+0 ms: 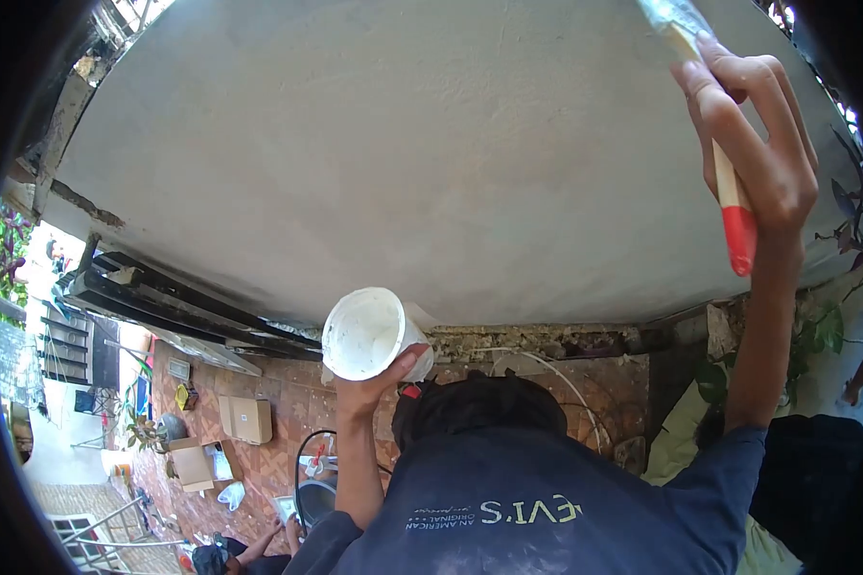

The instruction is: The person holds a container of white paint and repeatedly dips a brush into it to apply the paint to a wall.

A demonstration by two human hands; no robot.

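Left hand (378, 388) holds a white cup (374, 335), right hand (769, 158) a red-ended brush (728, 182)

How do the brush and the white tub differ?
The brush is long and slim; the white tub is wide and round-mouthed. The brush has a red end; the tub looks mostly white. The right hand holds the brush higher in the picture, the left hand the tub lower. Both are hand-held.

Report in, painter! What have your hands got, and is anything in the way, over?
Right hand gripping paintbrush, bristles up. Left hand holding white cup. Black bars at the wall's lower left, maybe in the way.
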